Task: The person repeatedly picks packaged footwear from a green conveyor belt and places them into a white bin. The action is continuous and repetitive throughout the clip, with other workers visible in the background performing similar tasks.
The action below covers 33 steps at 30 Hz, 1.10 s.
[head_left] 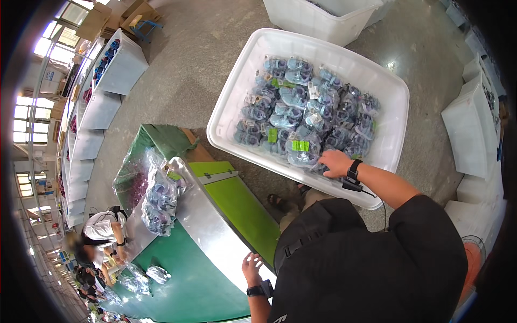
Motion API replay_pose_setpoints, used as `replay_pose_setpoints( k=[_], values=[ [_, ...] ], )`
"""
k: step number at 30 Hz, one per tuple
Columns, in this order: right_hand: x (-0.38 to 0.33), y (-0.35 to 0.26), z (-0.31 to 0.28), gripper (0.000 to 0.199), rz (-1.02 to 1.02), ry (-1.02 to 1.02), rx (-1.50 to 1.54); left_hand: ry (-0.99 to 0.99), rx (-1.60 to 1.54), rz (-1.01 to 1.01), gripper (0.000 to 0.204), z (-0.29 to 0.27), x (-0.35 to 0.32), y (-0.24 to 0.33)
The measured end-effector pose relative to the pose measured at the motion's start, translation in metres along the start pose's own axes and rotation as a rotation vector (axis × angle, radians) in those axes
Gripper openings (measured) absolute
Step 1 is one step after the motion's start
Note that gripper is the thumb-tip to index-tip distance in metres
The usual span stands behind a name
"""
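Observation:
A large white plastic tub [226, 116] on the floor in front of me holds rows of bluish-grey shoes, bagged in clear plastic. My right hand [335, 162] reaches over the tub's near side, fingers curled on a bagged pair of shoes [302, 154] with a bright green label. Part of the grip is hidden. At the metal edge of the green-topped work table, my left hand [251, 269] holds nothing, its fingers loosely bent and apart. More bagged shoes [160, 202] are heaped at the table's far end, and a single bag [158, 274] lies on the green surface.
A lime-green panel [242, 210] runs along the table's side, near my feet. Another white tub [323, 21] stands beyond; further tubs [110, 110] line the left, and more [468, 129] the right. A co-worker [102, 231] handles bags across the table.

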State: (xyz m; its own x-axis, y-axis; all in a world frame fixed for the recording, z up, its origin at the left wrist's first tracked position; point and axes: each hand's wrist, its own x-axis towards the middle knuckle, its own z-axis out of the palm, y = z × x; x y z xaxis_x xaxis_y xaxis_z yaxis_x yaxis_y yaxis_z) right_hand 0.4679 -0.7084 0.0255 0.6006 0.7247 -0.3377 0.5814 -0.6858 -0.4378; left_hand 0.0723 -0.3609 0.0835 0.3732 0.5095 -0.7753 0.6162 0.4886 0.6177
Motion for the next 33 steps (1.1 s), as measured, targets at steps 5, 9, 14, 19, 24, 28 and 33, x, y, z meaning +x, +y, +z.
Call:
replay_pose_setpoints(
  k=[5,9,14,19,24,28,33],
  values=[
    [-0.026,0.035,0.039,0.044,0.243,-0.201,0.311,0.065,-0.013,-0.089,0.045,-0.013,0.002,-0.029],
    [-0.060,0.072,0.084,0.041,0.449,-0.133,0.416,0.057,-0.045,-0.154,0.039,-0.016,0.011,-0.044],
    [-0.100,0.098,0.108,0.030,0.708,-0.081,0.537,0.047,-0.040,-0.211,0.038,-0.020,0.016,-0.058],
    [-0.117,0.096,0.123,0.029,0.732,-0.044,0.577,0.036,0.018,-0.222,0.036,-0.043,0.024,-0.074],
    [-0.115,0.091,0.145,0.030,0.637,0.081,0.515,-0.154,0.369,-0.002,0.038,-0.065,0.047,-0.080],
    [-0.108,0.074,0.133,0.028,0.683,0.110,0.553,-0.192,0.221,-0.102,0.038,-0.057,0.082,-0.068],
    [-0.120,0.049,0.144,0.027,0.709,0.141,0.570,-0.282,0.072,-0.208,0.039,-0.030,0.124,-0.037]
  ],
)
